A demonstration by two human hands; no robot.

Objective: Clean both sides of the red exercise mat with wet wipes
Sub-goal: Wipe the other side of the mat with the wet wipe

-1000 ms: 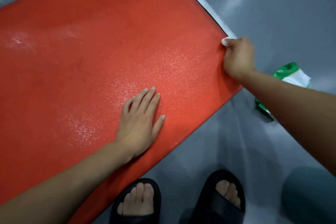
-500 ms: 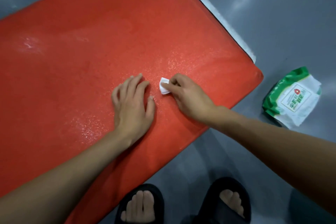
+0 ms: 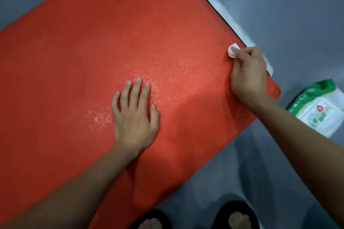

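Now the right hand (image 3: 248, 74), pinching the wet wipe (image 3: 233, 52), has swept from mid-mat back to the red exercise mat's (image 3: 111, 42) far-right edge on the floor; left hand (image 3: 135, 113) stays flat, bracing.

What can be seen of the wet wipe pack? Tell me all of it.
The wet wipe pack is a soft plastic pouch, green along its upper edge and white across the face, with a framed label bearing a small red emblem and green print too blurred to read. It lies flat on the grey floor, right of the red mat's corner, cut off by the frame edge. Neither hand touches it.
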